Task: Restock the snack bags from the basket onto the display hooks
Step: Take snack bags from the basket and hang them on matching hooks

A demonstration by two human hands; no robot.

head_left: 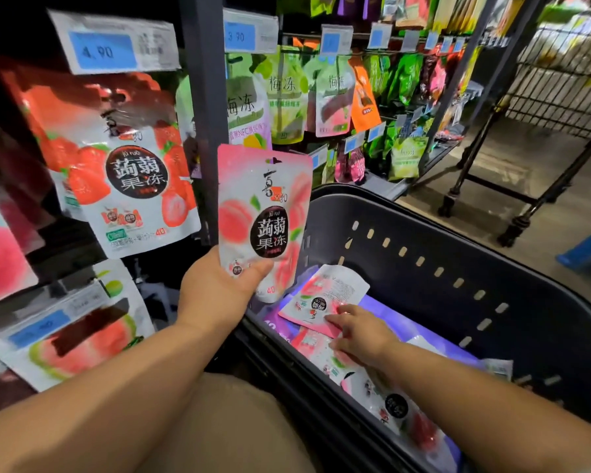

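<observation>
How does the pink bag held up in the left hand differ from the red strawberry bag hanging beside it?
The pink peach bag is gripped at its bottom by the left hand; the strawberry bag hangs on the display. The peach bag is pale pink, the strawberry bag red and white. Both carry the same black round label.

You have one view only, from a wide-angle camera on your head, looking forward and down. It sits close over your forearms, which enter from the bottom edge and reach up the frame. It faces the hanging display on the left, where the strawberry bag [116, 165] hangs very near the lens, and takes in the dark basket [458, 240] at lower right. Straight lines bend toward the edges, and the far shelves at upper right blur.
</observation>
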